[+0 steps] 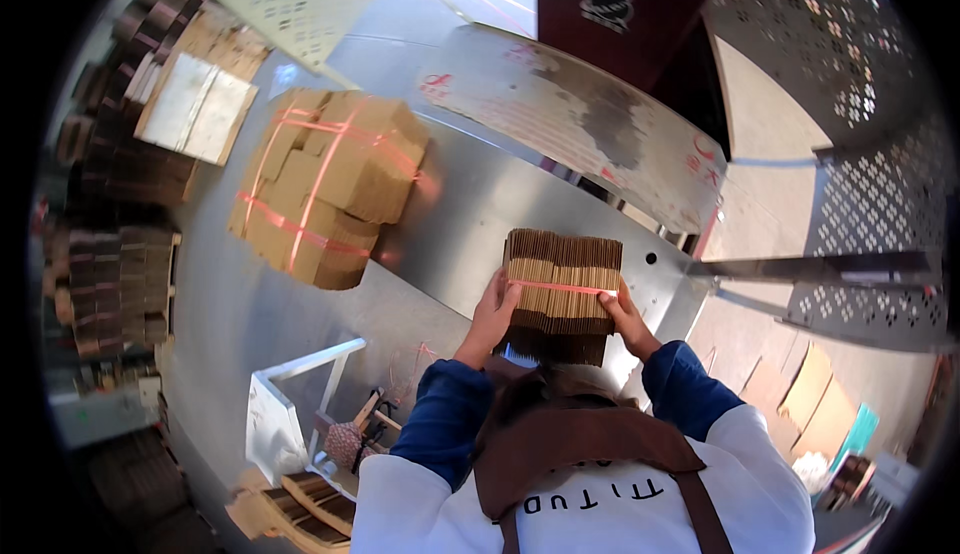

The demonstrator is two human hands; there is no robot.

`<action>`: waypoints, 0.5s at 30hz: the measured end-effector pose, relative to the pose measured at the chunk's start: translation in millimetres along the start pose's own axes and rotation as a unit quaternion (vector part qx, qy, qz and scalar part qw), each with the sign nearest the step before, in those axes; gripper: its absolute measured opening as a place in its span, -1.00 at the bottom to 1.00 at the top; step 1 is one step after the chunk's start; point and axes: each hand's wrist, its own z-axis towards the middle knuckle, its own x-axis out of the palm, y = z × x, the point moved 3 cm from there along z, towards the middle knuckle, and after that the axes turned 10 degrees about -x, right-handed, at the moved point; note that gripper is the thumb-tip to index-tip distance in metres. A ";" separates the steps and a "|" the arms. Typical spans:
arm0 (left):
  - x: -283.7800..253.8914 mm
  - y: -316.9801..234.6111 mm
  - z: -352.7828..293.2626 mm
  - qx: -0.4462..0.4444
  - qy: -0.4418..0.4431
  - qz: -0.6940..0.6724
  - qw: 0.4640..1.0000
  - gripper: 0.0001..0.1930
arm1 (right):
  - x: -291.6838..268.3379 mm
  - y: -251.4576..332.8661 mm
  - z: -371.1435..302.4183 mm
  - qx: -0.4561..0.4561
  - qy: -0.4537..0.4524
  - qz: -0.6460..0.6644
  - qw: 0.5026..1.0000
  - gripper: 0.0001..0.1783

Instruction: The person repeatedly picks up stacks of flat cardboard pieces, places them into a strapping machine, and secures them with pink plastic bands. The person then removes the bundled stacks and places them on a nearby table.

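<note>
Grey concrete floor (205, 354) spreads through a workshop, its edges bent by the wide lens; along the left side stand stacks of dark brown cardboard (120, 284), with a white flat-topped box (198, 109) behind them; a cream perforated panel (300, 4) hangs over the top left, and grey perforated panels (870, 204) rise at the right; between them sits a maroon machine cover (620, 14) with a round emblem, and in front of it a pale panel (560, 104) with a dark stain and red markings

Beneath all this runs a shiny metal table (470, 219), with a round dark hole near its right end; at its near edge, directly before the person, is a bundle of flat-folded cardboard (562, 254), its many edges packed side by side and a pink strap (545, 285) running across it; the left hand (490, 316) is clamped on the bundle's left side, thumb toward the strap; the right hand (630, 320) grips the opposite side, its thumb on the front close to the strap's end; the two hands are apart, with the bundle between them

By the table's left end is a larger cardboard bundle (335, 184) crossed by pink straps, slightly blurred; I cannot tell whether the table or the floor bears it; nearer are a white metal frame (275, 424) and a patterned cushion (344, 444); loose cardboard sheets (805, 399) lie at lower right
</note>
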 end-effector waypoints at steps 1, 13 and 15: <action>-14.8 1.7 1.4 0.063 -0.128 0.112 0.983 -0.39 | 16.4 -1.3 10.8 -0.005 -0.010 -0.004 1.000 0.07; -123.2 144.6 -169.0 0.055 -0.487 -0.010 0.872 -0.34 | 194.8 -33.4 148.4 0.008 0.107 -0.034 0.994 -0.03; -134.4 203.4 -228.0 -0.001 -0.555 -0.069 0.829 -0.30 | 177.8 -69.1 142.2 0.056 0.139 -0.091 0.984 -0.04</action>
